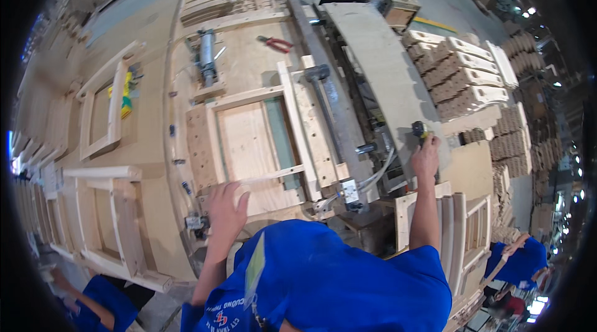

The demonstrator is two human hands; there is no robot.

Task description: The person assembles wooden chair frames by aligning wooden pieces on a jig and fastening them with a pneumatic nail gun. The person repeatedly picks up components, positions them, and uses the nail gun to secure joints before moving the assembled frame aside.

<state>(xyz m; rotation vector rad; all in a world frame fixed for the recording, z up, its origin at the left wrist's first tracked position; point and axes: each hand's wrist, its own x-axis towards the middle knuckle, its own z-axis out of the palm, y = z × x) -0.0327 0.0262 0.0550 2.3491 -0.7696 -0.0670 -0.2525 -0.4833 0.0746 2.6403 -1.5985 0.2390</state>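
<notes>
Gripping black-and-yellow hand tool [419,128] in right hand [425,159], fingers curled round; left hand [226,210] fingers parted at wooden frame's [294,114] near-left corner.

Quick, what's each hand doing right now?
Left hand: at the near-left corner of the pale wooden frame; can't tell if it grips.
Right hand: closed, holding a black-and-yellow tool.

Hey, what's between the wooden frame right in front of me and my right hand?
In the head view, between the wooden frame and your right hand lie a drilled wooden strip, a gray metal beam, a dark cylinder and pale hoses.
</notes>
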